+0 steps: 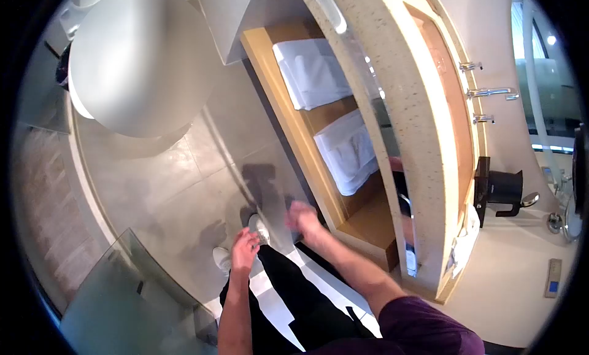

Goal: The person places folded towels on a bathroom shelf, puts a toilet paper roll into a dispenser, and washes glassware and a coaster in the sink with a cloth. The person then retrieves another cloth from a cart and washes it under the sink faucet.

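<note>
Over the floor, just above the white shoes [260,229], my left hand [245,247] is raised with its fingers loosely bent and apart, and nothing shows in it. My right hand [302,218] hangs in front of the low wooden shelf, smeared by motion, so its fingers cannot be made out. It touches nothing visible. Folded white towels lie on that shelf in two stacks, an upper one [313,73] and a lower one [350,151], both beyond my right hand.
A speckled stone counter [408,109] with a basin and wall taps [491,93] runs along the right. A black kettle [504,187] stands near the far wall. At the upper left is a large round white surface [138,60]; a glass panel [126,300] stands at the lower left.
</note>
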Motion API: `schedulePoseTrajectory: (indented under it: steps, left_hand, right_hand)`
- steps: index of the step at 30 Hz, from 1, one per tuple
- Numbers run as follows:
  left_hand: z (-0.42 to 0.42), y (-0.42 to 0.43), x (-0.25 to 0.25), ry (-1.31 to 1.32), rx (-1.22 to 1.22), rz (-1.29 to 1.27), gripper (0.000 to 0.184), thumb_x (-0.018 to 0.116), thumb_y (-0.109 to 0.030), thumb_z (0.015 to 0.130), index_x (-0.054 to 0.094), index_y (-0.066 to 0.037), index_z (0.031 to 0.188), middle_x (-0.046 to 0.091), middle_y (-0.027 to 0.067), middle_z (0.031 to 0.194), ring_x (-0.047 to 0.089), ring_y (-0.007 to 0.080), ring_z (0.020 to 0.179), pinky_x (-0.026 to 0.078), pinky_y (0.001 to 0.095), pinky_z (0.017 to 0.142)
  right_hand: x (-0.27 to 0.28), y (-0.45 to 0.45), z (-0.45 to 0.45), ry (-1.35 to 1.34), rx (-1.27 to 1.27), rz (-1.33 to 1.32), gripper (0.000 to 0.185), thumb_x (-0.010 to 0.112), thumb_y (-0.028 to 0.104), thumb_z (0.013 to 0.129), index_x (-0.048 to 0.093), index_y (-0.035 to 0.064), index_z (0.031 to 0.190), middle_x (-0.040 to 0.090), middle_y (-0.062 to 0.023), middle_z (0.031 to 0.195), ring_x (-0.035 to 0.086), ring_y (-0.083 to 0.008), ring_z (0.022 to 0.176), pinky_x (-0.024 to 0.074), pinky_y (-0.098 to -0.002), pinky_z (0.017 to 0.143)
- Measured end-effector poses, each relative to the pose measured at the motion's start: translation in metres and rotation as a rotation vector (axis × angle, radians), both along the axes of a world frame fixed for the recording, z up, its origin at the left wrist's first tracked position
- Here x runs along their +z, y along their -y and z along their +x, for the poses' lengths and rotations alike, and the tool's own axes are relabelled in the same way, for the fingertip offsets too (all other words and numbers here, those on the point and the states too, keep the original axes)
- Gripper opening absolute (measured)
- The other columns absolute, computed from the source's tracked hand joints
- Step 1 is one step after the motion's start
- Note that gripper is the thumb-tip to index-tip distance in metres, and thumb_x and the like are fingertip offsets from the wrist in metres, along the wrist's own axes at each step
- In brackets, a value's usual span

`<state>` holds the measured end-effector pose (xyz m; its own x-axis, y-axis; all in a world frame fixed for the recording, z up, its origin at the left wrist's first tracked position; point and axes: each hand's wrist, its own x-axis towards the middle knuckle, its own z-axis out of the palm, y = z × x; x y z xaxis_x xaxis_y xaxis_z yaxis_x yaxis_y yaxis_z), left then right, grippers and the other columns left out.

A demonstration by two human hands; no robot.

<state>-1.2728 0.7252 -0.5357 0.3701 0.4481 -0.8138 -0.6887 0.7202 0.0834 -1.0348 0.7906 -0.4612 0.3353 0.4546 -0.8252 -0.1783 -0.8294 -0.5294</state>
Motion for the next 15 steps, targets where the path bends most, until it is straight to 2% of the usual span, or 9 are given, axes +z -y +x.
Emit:
schedulePoseTrajectory:
  steps: [1, 3, 5, 7, 9, 11, 13, 14, 15]
  left_hand:
    - [-0.005, 0.016, 0.013, -0.016, 0.011, 0.0, 0.038, 0.064, -0.023, 0.094, 0.056, -0.014, 0.13, 0.066, 0.0073, 0.117, 0.062, 0.0215, 0.103, 0.049, 0.0395, 0.089]
    - [-0.023, 0.046, 0.049, -0.017, -0.043, -0.055, 0.043, 0.063, -0.021, 0.094, 0.051, -0.017, 0.135, 0.067, 0.008, 0.113, 0.065, 0.0223, 0.101, 0.049, 0.0397, 0.088]
    - [-0.036, 0.051, 0.108, -0.044, -0.02, -0.047, 0.039, 0.06, -0.02, 0.098, 0.051, -0.012, 0.135, 0.068, 0.0106, 0.115, 0.066, 0.0249, 0.104, 0.051, 0.0414, 0.091]
    - [-0.046, 0.009, 0.215, -0.033, -0.01, 0.153, 0.039, 0.057, -0.02, 0.1, 0.05, -0.009, 0.136, 0.065, 0.0117, 0.119, 0.064, 0.0246, 0.105, 0.05, 0.0401, 0.093]
    - [-0.051, -0.043, 0.322, -0.136, -0.001, 0.391, 0.037, 0.054, -0.018, 0.101, 0.051, -0.007, 0.136, 0.06, 0.0125, 0.123, 0.062, 0.0236, 0.106, 0.048, 0.0382, 0.094]
    - [-0.065, -0.089, 0.432, -0.256, 0.101, 0.791, 0.034, 0.051, -0.019, 0.103, 0.053, -0.006, 0.135, 0.057, 0.0143, 0.124, 0.059, 0.024, 0.109, 0.047, 0.0386, 0.095]
    - [-0.082, -0.117, 0.551, -0.553, 0.274, 1.274, 0.034, 0.053, -0.021, 0.102, 0.054, -0.004, 0.132, 0.057, 0.0161, 0.121, 0.057, 0.0256, 0.112, 0.047, 0.04, 0.094]
    - [-0.091, -0.118, 0.611, -0.756, 0.435, 1.472, 0.034, 0.057, -0.022, 0.1, 0.054, -0.003, 0.129, 0.057, 0.0184, 0.119, 0.056, 0.0273, 0.105, 0.051, 0.0432, 0.085]
    - [-0.096, -0.117, 0.649, -0.803, 0.597, 1.641, 0.034, 0.059, -0.022, 0.099, 0.055, -0.001, 0.125, 0.057, 0.0178, 0.119, 0.055, 0.0278, 0.1, 0.051, 0.0441, 0.08]
  right_hand:
    - [0.022, 0.044, -0.011, -0.036, -0.04, -0.101, 0.023, 0.061, 0.007, 0.093, 0.066, 0.0043, 0.115, 0.067, -0.0083, 0.089, 0.066, -0.021, 0.078, 0.0565, -0.0373, 0.068]
    - [0.062, 0.12, -0.021, 0.155, 0.528, -0.186, 0.032, 0.06, 0.007, 0.09, 0.065, -0.0005, 0.121, 0.071, -0.0164, 0.101, 0.071, -0.0255, 0.079, 0.0565, -0.0416, 0.072]
    - [0.1, 0.18, -0.028, 0.412, 1.021, 0.073, 0.034, 0.056, 0.013, 0.093, 0.063, -0.0036, 0.122, 0.071, -0.0239, 0.108, 0.071, -0.0366, 0.092, 0.0558, -0.0462, 0.081]
    - [0.126, 0.21, -0.031, 0.526, 0.964, 0.131, 0.035, 0.054, 0.021, 0.096, 0.065, 0.0015, 0.123, 0.07, -0.025, 0.111, 0.066, -0.0429, 0.102, 0.053, -0.0494, 0.09]
    - [0.135, 0.219, -0.018, 0.51, 1.02, 0.015, 0.037, 0.057, 0.025, 0.093, 0.066, 0.0068, 0.124, 0.071, -0.024, 0.108, 0.066, -0.041, 0.105, 0.0515, -0.0476, 0.095]
    - [0.149, 0.206, -0.005, 0.449, 1.066, -0.048, 0.036, 0.057, 0.027, 0.093, 0.068, 0.0089, 0.122, 0.071, -0.0221, 0.108, 0.067, -0.0396, 0.104, 0.0528, -0.046, 0.093]
    - [0.163, 0.198, 0.01, 0.404, 1.117, -0.13, 0.035, 0.057, 0.03, 0.092, 0.069, 0.0109, 0.12, 0.072, -0.0203, 0.108, 0.068, -0.0382, 0.103, 0.0541, -0.0444, 0.092]
    - [0.169, 0.196, 0.017, 0.4, 1.11, -0.096, 0.037, 0.058, 0.03, 0.09, 0.069, 0.0105, 0.12, 0.073, -0.0187, 0.105, 0.07, -0.0361, 0.099, 0.0549, -0.0425, 0.089]
    - [0.164, 0.188, 0.026, 0.4, 1.116, -0.053, 0.038, 0.06, 0.029, 0.088, 0.07, 0.0101, 0.12, 0.074, -0.0172, 0.102, 0.071, -0.0341, 0.095, 0.0557, -0.0406, 0.087]
